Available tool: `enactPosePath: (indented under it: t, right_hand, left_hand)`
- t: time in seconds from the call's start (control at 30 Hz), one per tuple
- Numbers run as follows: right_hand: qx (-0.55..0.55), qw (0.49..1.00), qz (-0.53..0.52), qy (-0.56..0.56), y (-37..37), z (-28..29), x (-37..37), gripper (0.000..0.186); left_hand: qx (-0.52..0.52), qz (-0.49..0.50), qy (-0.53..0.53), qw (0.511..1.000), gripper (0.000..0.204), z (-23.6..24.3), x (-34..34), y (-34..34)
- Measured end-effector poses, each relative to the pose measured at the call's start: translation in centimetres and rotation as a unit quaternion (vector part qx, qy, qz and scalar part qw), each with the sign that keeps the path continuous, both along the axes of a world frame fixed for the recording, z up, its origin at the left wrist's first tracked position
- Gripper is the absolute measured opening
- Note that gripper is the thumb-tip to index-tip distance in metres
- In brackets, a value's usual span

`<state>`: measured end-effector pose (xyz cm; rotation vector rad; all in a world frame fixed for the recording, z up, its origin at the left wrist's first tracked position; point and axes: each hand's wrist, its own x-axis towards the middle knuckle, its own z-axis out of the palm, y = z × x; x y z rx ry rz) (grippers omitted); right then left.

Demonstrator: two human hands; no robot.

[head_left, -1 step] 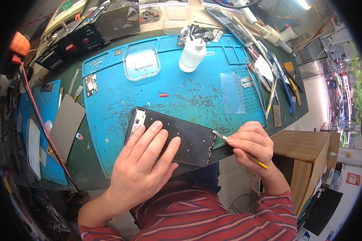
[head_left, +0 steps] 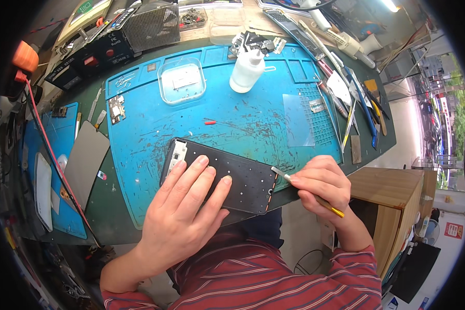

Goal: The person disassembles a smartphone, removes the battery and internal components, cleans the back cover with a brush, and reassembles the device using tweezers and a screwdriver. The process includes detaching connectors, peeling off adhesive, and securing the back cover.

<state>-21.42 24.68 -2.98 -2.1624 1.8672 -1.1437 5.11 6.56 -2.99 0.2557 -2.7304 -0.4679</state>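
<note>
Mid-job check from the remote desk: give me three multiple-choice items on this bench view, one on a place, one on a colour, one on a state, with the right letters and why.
1. Where does the white squeeze bottle stand?
A. at the far side of the blue work mat
B. on the wooden cabinet
C. under the left hand

2. What colour is the small loose piece lying on the mat beyond the dark phone panel?
A. green
B. red
C. white

3. How is the left hand placed?
A. lifted clear of the bench
B. gripping the bottle
C. flat on the panel, fingers spread

Answers:
1 A, the bottle stands upright near the mat's far edge.
2 B, the piece shows red against the blue.
3 C, palm and fingers press on the panel while the right hand puts a thin metal tool to its right end.
</note>
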Motion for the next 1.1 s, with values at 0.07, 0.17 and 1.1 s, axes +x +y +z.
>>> enactPosePath:
  t: [0.07, 0.17, 1.1]
  right_hand:
    - [0.01, 1.0, 0.012, -0.002, -1.0, 0.3, 0.3, 0.029]
    - [0.016, 1.0, 0.006, -0.011, -0.7, 0.3, 0.4, 0.031]
    - [0.064, 0.997, -0.026, -0.036, -1.0, 1.5, 1.1, 0.03]
  left_hand:
    - [-0.001, 0.001, -0.002, 1.0, 0.057, 0.0, 0.0, 0.0]
    - [0.001, 0.002, -0.002, 1.0, 0.058, 0.0, 0.1, 0.0]
    - [0.03, -0.002, 0.007, 1.0, 0.058, -0.1, 0.2, 0.0]
